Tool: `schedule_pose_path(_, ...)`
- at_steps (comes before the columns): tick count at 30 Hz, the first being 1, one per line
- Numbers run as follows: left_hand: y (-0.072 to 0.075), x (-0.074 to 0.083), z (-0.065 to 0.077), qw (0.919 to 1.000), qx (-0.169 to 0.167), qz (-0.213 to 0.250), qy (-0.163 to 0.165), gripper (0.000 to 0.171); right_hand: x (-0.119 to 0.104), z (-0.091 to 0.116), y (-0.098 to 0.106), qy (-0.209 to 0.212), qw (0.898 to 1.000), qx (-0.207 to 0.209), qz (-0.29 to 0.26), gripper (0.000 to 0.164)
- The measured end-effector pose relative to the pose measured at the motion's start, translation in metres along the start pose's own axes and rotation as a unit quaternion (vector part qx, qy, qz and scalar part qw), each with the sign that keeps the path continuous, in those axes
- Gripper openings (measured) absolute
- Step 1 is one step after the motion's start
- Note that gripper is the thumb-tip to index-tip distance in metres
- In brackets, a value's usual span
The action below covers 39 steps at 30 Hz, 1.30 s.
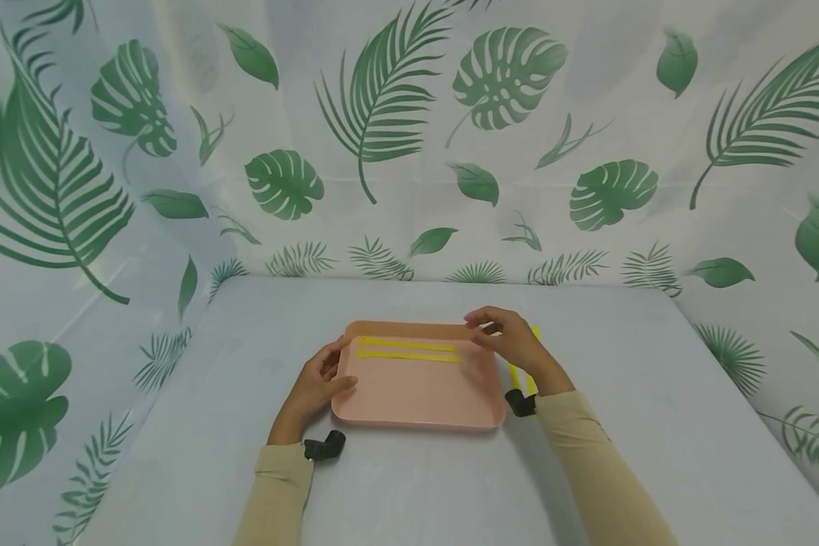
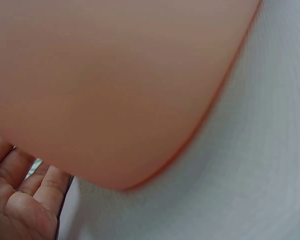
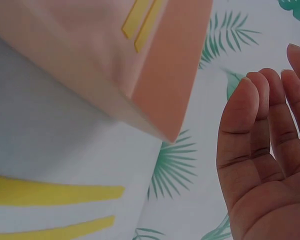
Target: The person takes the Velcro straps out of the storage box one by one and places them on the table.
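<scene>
A shallow pink tray (image 1: 416,394) with rounded corners is in front of me, two flat yellow strips (image 1: 409,356) lying side by side near its far edge. My left hand (image 1: 317,383) grips its left rim, thumb over the inside and fingers along the outside; in the left wrist view part of that hand (image 2: 27,205) shows beside the tray's underside. Over the far right corner hovers my right hand (image 1: 508,337), fingers loosely bent and holding nothing. The right wrist view shows those fingers (image 3: 240,110) apart from the tray wall (image 3: 170,65).
Two more yellow strips (image 3: 55,195) lie on the pale table (image 1: 416,485) right of the tray, partly hidden by the right wrist in the head view. A leaf-printed cloth (image 1: 396,174) hangs behind the table and along its sides. Both wrists wear small black mounts (image 1: 325,446).
</scene>
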<state>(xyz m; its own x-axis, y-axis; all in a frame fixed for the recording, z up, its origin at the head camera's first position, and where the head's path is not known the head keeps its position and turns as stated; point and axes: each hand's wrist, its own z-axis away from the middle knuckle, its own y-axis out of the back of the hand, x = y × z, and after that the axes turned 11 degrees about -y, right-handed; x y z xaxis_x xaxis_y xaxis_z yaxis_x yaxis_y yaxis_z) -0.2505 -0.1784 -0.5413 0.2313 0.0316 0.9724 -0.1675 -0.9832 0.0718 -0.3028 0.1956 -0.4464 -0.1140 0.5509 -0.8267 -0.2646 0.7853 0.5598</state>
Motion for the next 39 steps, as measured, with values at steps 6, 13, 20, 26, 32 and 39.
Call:
schedule_pose_path(6,0.000,-0.001,0.000,1.0000,0.000,-0.002,-0.003,0.079,-0.004,-0.004,-0.006,-0.008,1.000,-0.005,-0.008,0.028)
schedule_pose_path(13,0.000,-0.001,-0.001,1.0000,0.001,0.003,-0.003,0.079,-0.009,-0.011,-0.015,-0.020,0.999,-0.017,-0.017,0.029)
schedule_pose_path(20,0.000,0.001,-0.001,1.0000,0.001,0.003,-0.002,0.079,-0.013,-0.017,-0.024,-0.027,0.999,-0.035,-0.029,0.031)
schedule_pose_path(26,0.000,0.002,-0.001,1.0000,-0.001,-0.002,-0.003,0.079,-0.013,-0.022,-0.034,-0.040,0.998,-0.045,-0.023,0.031)
schedule_pose_path(32,-0.001,0.003,-0.001,1.0000,-0.001,-0.001,-0.004,0.079,-0.014,-0.027,-0.044,-0.048,0.998,-0.042,-0.016,0.031)
schedule_pose_path(39,0.000,0.003,-0.002,1.0000,-0.001,0.000,-0.005,0.079,-0.014,-0.034,-0.055,-0.062,0.998,-0.028,0.008,0.028)
